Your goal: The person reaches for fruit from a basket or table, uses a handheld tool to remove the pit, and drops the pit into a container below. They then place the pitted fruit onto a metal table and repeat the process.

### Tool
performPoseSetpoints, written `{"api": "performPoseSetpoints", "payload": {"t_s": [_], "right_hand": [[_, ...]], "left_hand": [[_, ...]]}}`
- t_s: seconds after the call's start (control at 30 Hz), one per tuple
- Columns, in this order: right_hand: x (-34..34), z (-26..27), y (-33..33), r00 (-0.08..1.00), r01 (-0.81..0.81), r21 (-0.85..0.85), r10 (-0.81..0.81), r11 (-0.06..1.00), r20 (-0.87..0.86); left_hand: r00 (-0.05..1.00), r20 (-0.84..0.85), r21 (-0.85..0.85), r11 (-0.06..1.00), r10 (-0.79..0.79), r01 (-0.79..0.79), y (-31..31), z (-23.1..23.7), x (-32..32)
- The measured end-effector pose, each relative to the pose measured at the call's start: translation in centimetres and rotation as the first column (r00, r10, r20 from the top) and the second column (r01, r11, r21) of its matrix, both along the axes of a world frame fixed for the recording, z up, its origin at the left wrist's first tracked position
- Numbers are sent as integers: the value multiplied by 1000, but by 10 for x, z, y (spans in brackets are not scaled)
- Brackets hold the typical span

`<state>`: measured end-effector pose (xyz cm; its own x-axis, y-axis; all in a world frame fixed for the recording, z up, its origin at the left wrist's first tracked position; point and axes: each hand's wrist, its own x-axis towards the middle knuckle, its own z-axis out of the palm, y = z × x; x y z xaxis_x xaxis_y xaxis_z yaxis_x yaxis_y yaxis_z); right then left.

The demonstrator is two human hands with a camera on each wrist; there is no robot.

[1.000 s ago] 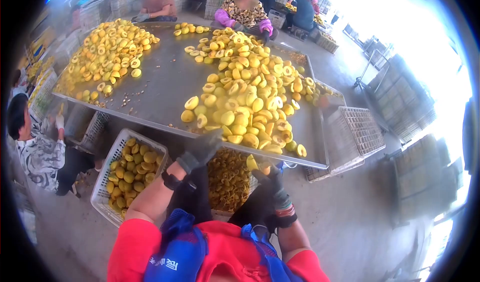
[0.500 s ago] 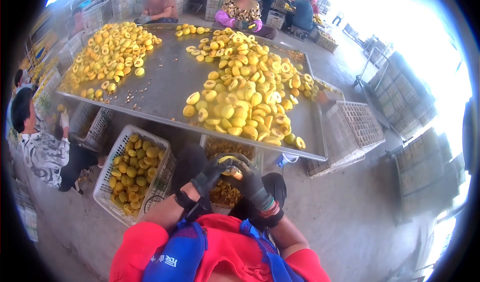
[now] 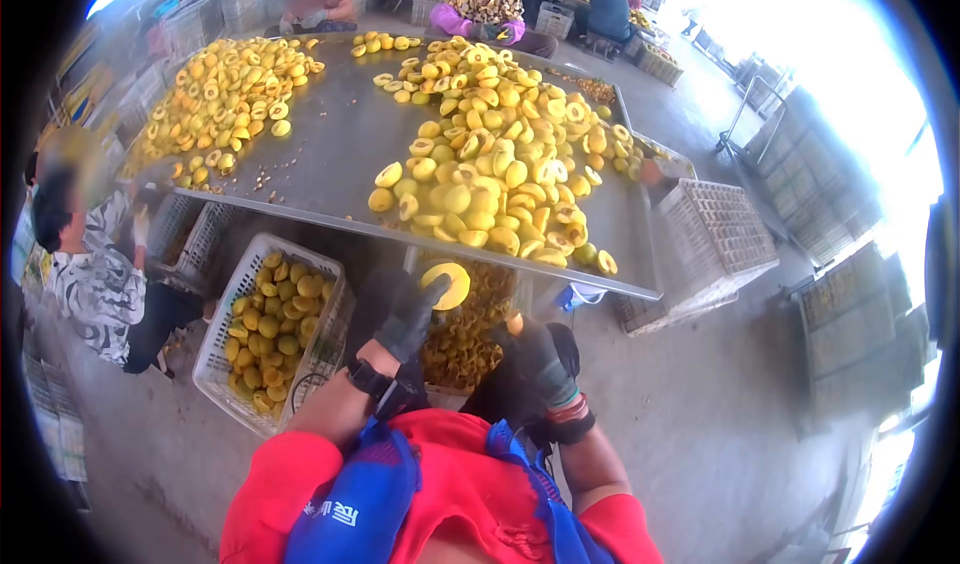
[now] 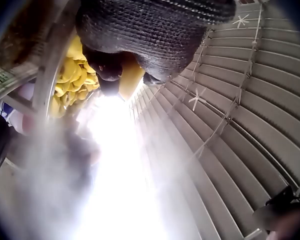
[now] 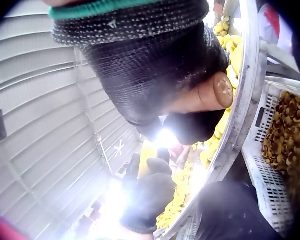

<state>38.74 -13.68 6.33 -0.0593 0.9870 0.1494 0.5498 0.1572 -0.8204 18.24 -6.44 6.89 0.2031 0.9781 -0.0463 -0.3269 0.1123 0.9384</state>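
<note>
My gloved left hand (image 3: 405,322) pinches a yellow peach half (image 3: 458,286) above a crate of brown scraps (image 3: 465,339). In the left wrist view, part of that peach shows below the dark glove (image 4: 145,40). A little to the right, my gloved right hand (image 3: 540,364) grips a tool by its wooden handle (image 5: 205,95); the tool's working end is hidden. The two hands are apart, in front of the metal table (image 3: 340,164). A large heap of peach halves (image 3: 490,174) lies on the table close before me.
A second heap of peaches (image 3: 225,104) covers the table's far left. A white crate of peaches (image 3: 270,334) stands on the floor to my left, near a seated person (image 3: 95,284). Stacked crates (image 3: 705,244) stand at right. Other people sit across the table.
My left hand came back from the table edge to meet the right hand over a peach. Now the hands have separated, the left moving up and left with a peach half.
</note>
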Motion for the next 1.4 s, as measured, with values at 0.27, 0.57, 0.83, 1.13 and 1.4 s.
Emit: {"api": "performPoseSetpoints", "payload": {"t_s": [0.27,0.57,0.83,1.13,1.4], "right_hand": [[-2,-2,-10,931,-4,-91,-30,996,-363],[-15,20,-11,999,7,130,-2,991,-33],[-29,52,-15,932,112,302,-206,947,300],[-32,33,-12,910,140,250,-224,958,350],[-33,4,-6,962,-10,242,-56,970,267]], "left_hand": [[964,-262,316,947,39,48,-13,4,4],[822,-562,403,898,89,178,-30,66,4],[890,-456,364,915,12,174,-29,50,16],[989,-76,335,931,-124,143,-21,9,25],[661,-677,621,733,325,276,-29,23,23]]}}
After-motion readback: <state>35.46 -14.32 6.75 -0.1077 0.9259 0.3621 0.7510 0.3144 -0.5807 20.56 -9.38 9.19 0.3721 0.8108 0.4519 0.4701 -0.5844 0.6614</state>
